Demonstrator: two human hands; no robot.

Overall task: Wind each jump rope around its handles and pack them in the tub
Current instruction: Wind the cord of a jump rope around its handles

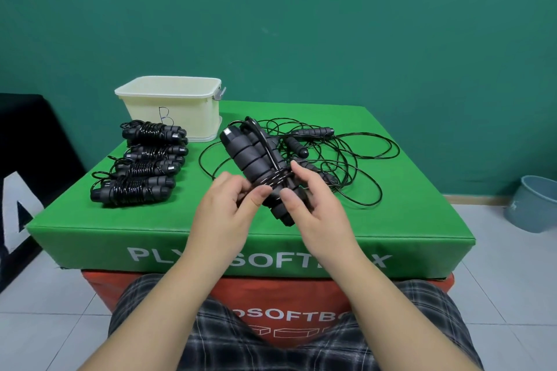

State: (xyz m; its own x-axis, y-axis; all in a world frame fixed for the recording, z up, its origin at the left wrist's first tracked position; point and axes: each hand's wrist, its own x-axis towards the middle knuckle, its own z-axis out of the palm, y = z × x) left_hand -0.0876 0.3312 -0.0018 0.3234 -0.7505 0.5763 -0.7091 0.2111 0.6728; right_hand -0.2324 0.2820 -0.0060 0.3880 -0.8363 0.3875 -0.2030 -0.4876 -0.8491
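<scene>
The black foam-handled jump rope sat above the green padded worktop; my left hand clamped its paired handles steady while my right hand pinched the cord, laying coils.

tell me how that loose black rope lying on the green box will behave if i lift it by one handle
The loose rope lies in slack, overlapping loops, so it is probably floppy and would trail and snag. Its thin glossy cord looks light and slippery. Its handle looks round, so it may roll.
</scene>
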